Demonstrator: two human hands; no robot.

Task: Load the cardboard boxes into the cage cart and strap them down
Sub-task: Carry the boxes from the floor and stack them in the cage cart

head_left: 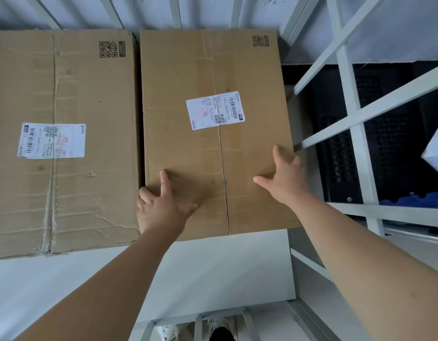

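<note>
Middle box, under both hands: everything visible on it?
The middle box is brown cardboard, lying flat, top flaps shut along a centre seam. A white shipping label straddles the seam; a printed QR code marks its far right corner. It sits close beside the left box. The left hand and right hand rest spread on its near end.

wall: pale grey ribbed wall at far side | right: black perforated panel, blue item at its foot | light: soft, even
</note>
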